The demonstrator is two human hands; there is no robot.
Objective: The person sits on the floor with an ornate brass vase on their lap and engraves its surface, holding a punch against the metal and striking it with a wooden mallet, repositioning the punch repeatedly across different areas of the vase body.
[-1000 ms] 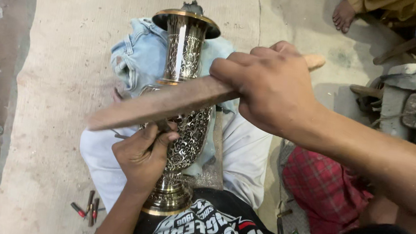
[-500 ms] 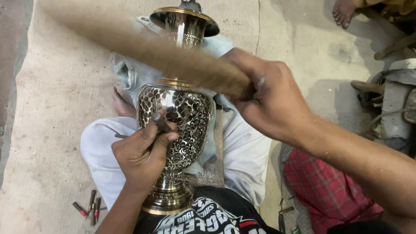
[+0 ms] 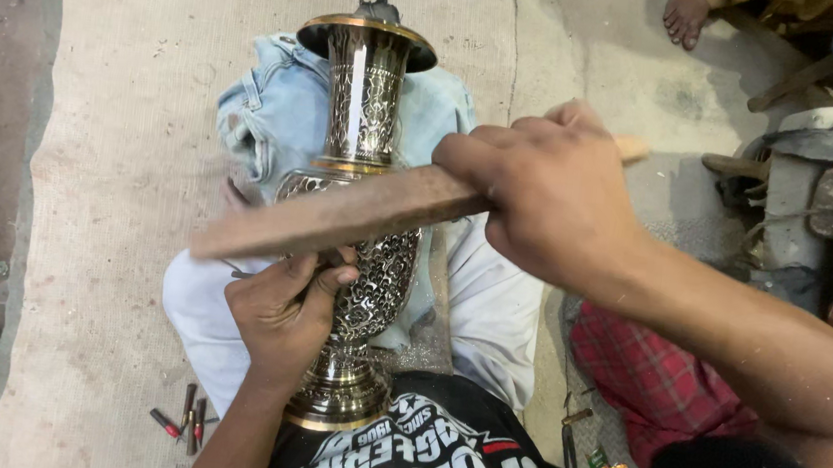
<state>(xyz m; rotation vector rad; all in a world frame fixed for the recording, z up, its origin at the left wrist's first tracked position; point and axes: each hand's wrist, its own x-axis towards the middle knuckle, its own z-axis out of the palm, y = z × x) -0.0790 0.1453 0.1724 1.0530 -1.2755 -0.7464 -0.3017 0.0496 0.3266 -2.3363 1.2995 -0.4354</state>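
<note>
Vase (image 3: pixel 360 249) of engraved metal lies along the seated person's lap, its round foot against the dark printed shirt (image 3: pixel 437 457) and its flared mouth pointing away over a bundle of pale denim cloth (image 3: pixel 266 120). Nearest the camera, the left hand (image 3: pixel 284 313) is curled against the belly of the vase, fingers pressed together around what seems a thin punch; the tool itself is almost wholly hidden by the knuckles, so its tip cannot be made out. Just above it, the right hand (image 3: pixel 550 201) is wrapped tight around the handle end of a flat wooden mallet (image 3: pixel 338 217), which crosses the vase body and hangs over the left hand. A few small punches (image 3: pixel 181 419) lie on the woven mat (image 3: pixel 119 188) by the left knee. Farther off are a red checked cloth (image 3: pixel 664 386), a heap of grey gear (image 3: pixel 822 189) at the right edge, and another person's bare foot (image 3: pixel 687 12) at the top.

The likely hazard is the mallet landing off the hidden tool and striking the left knuckles, since the two sit so close. A skewed blow could also make the tool skid and scar the fine pattern, or roll the vase, which rests only on legs and soft cloth.
</note>
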